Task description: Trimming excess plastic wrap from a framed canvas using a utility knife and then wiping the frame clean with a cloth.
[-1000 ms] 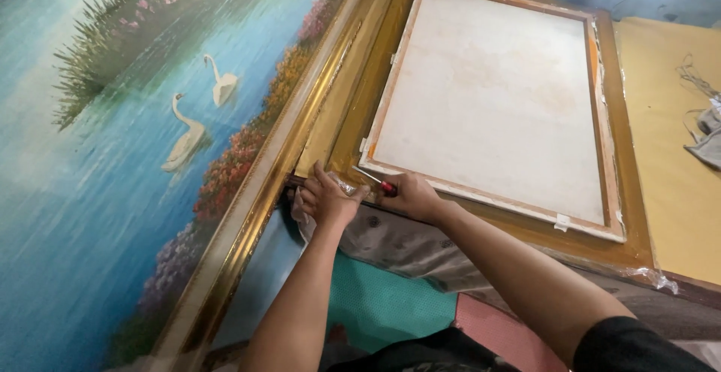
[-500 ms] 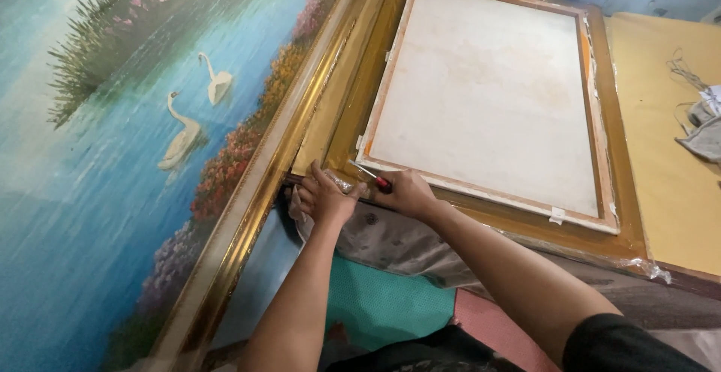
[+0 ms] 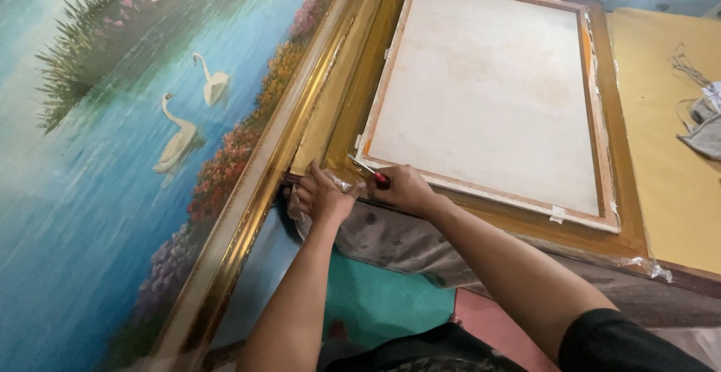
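Item: canvas, pale and blank on the side shown, lying face down inside a brown wooden frame. Frame rests flat on a work surface draped with a patterned grey cloth. A small white tab sits at the canvas's near edge, right of centre.

Right hand: fingers curled closed around a slim tool with a red handle; its thin metal tip points to the near left corner of the canvas, at the join between canvas and frame. The hand lies on the frame's near rail.

Left hand: just beside the right hand, touching it or nearly so, fingers bent and pressed down at the frame's near left corner. A bit of clear plastic shows at the fingers; whether the hand grips it cannot be told.

Adjacent, left: large painting in a gold moulded frame, leaning beside the work surface; it shows two white swans on blue water with flowers along the bank.

Adjacent, right: yellow-brown board beside the wooden frame, with grey fabric scraps and thread at its far edge.

Below: teal and pink floor covering.
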